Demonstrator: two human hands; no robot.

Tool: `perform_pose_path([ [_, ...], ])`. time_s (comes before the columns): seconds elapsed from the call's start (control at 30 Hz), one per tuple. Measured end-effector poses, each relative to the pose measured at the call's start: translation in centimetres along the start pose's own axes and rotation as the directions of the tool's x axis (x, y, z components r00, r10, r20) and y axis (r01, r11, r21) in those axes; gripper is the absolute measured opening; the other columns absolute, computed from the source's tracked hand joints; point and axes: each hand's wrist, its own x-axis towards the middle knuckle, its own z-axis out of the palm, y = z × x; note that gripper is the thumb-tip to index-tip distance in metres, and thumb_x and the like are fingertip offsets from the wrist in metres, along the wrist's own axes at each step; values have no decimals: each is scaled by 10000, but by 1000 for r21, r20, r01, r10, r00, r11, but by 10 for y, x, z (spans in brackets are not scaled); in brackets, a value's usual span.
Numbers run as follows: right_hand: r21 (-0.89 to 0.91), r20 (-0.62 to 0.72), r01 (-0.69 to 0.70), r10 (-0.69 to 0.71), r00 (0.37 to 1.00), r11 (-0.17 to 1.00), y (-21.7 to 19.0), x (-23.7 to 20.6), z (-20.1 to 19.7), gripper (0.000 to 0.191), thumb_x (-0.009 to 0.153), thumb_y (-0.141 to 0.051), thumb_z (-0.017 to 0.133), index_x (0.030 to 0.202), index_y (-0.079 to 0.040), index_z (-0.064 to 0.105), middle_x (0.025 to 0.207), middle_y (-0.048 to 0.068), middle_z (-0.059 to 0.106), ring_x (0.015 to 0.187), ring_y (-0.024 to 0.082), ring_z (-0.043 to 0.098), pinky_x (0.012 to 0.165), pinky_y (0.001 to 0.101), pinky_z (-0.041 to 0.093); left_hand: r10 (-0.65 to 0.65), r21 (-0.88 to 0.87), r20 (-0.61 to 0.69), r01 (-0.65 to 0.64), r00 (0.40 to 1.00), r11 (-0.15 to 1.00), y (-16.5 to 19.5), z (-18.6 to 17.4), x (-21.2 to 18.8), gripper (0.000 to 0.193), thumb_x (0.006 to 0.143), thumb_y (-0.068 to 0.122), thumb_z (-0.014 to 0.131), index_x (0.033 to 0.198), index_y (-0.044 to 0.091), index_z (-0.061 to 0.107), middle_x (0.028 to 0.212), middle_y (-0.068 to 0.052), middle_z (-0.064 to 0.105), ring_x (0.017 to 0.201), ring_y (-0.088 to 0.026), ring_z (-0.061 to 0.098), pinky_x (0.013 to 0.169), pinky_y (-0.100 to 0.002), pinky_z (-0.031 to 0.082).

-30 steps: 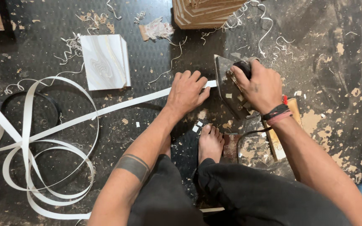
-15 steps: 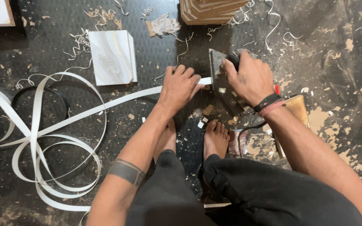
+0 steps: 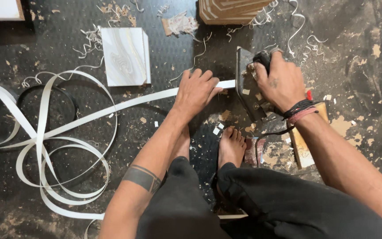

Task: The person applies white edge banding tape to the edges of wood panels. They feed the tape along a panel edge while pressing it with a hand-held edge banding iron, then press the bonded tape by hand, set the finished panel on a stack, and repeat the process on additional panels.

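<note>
Two hands — left hand [image 3: 196, 92] fingers [image 3: 208, 82] flat atop white strip [image 3: 111, 108], right hand [image 3: 281, 82] around iron [image 3: 248, 84].

The edge-banding strip [image 3: 111, 108] is showing plain white, looping over a black floor [image 3: 359, 57] flecked with tan chips. The square board [image 3: 125, 55] is wearing a white marble pattern with pale gold veins. The iron [image 3: 249, 86] is showing dull grey metal under the right hand [image 3: 281, 82], whose wrist is carrying black and pink bands. The left forearm is bearing a dark band tattoo.
</note>
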Motion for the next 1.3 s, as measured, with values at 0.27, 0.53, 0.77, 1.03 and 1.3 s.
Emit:
perform_pose_path([
  [0.27,51,19,10,-11,1000,999,-15,5,12,452,1018,-383,643,1029,65,582,807,328,677,762,521,668,701,588,519,39,-127,-2,-39,999,991,-10,-6,-1,262,966,338,673,1107,119,702,947,-42,622,899,-256,626,785,-426,409],
  [0.53,175,148,-114,88,985,978,-30,14,9,448,983,-395,637,1048,45,587,862,337,681,856,525,673,808,581,506,53,-98,101,-43,993,994,-23,-22,-1,220,956,339,699,1070,151,706,939,-40,647,921,-247,648,790,-415,419],
  [0.77,246,197,-156,109,974,957,-41,16,13,450,979,-389,624,1062,49,563,890,331,687,880,505,677,826,568,499,-125,-336,139,165,982,927,-32,-21,-10,275,928,367,735,1048,120,742,983,-70,721,920,-298,691,781,-421,478],
  [1.03,269,183,-140,92,979,953,-59,18,20,452,971,-391,635,1064,42,546,875,332,683,873,519,672,794,572,506,-310,-565,486,565,817,601,-63,-12,-15,258,929,288,738,928,30,728,768,-61,724,707,-149,664,666,-324,508],
  [1.3,254,175,-113,70,982,961,-72,21,23,432,975,-380,639,1039,38,552,841,343,680,840,532,674,784,586,515,-238,-663,454,504,859,554,-70,-3,-18,195,946,212,698,954,18,714,778,-35,700,722,-113,639,672,-297,509],
])
